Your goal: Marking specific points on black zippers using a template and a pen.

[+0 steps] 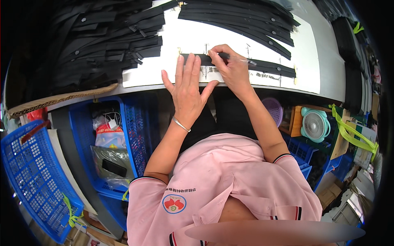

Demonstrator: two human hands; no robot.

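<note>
Two hands work on one black strip (246, 63) that lies flat across the white sheet (180, 37) at the near edge of the table (328, 82). The left hand (186, 86) lies palm-down with its fingers spread apart, pressing the strip's left end. Just right of it, the right hand (230, 67) has its fingers pinched together on a thin dark tool (225, 55), tip on the strip.

The step in hand looks like marking or trimming the strip against the tick marks on the sheet. The next move would call for keeping the strip pinned flat while the tool runs along it, with little room between the two hands.

Beyond the strip, a fan of finished-looking black strips (242, 22) lies on the far side of the sheet, and a large heap of black strips (98, 41) sits to its left.

Below the table edge, a blue crate (82, 123) holds plastic bags, a white charger and a dark flat thing. Left of it stands a blue basket (33, 172), its contents not visible. To the right of the strip, below the table, sit a purple basket (273, 108) and a small teal fan (315, 124).
</note>
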